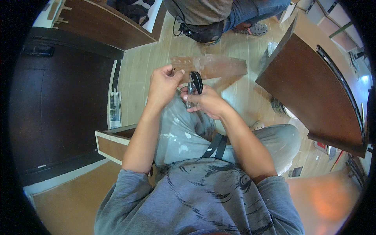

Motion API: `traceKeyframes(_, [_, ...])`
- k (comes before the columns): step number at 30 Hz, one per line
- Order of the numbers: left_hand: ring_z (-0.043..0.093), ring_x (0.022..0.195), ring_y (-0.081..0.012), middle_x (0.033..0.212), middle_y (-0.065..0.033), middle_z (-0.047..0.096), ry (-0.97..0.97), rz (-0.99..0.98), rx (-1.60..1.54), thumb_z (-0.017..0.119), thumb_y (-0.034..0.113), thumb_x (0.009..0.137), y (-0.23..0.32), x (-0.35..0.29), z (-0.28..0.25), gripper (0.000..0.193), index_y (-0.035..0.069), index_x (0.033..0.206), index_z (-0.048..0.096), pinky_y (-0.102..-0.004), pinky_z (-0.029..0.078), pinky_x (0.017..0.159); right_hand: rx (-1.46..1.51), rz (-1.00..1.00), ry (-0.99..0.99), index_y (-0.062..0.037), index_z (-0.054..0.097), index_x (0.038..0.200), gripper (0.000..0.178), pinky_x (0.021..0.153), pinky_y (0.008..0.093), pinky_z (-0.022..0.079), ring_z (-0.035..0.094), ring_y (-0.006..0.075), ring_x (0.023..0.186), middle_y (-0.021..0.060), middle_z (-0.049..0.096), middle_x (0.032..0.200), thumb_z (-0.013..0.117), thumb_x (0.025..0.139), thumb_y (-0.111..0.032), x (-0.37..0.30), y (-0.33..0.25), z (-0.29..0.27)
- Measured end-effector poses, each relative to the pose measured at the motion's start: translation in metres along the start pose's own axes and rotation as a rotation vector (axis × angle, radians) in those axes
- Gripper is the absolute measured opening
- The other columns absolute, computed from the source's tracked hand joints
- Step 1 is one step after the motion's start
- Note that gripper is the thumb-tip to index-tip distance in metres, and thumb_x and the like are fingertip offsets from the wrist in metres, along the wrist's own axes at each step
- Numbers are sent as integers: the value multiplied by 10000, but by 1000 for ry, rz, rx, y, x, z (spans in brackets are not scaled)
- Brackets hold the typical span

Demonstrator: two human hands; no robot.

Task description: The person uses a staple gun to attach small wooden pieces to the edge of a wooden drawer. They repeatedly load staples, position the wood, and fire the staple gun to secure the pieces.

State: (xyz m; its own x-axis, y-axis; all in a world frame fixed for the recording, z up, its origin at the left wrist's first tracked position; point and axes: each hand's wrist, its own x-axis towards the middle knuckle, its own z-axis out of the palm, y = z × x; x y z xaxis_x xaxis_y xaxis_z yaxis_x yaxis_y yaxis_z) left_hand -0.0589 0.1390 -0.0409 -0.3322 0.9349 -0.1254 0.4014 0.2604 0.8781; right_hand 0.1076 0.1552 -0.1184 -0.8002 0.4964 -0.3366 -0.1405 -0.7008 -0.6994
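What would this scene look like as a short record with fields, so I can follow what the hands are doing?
Left hand: grips the left end of a brown board, near its pale round spots
Right hand: holds a black-and-silver hand tool, exact kind unclear
Other person: beyond the board, in jeans
To the right: large brown piece of furniture
To the left: large dark panel
Floor: pale, plank-patterned
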Motion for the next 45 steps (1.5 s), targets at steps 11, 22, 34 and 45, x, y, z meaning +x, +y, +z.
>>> traceKeyframes(11, [654,669,-121,780,-80,736,15,7,149,719,113,931,-3,-9,10,180,-48,1004,752,-306,507,597,23,-50,11,-48,721,1185,308,590,300,533,577,113,706,18,632,815,770,921,-199,5,13,-1])
traceKeyframes(22, [658,668,-112,760,-73,710,17,-85,155,737,118,930,7,-17,18,167,-47,959,729,-270,513,569,-204,-2,224,-22,707,899,341,481,286,508,637,132,551,61,654,666,844,853,-330,2,13,7])
traceKeyframes(34, [659,663,-114,822,-76,723,7,-81,124,728,97,944,15,-26,21,157,-56,981,721,-260,531,598,-217,14,320,19,644,751,531,460,354,536,668,197,548,110,661,656,857,822,-462,-2,13,9])
traceKeyframes(45, [666,709,-123,843,-94,728,9,-175,122,755,112,935,3,-14,15,189,-59,990,693,-268,514,629,-145,53,271,20,694,822,411,451,321,489,626,171,536,78,652,668,836,872,-363,-1,13,9])
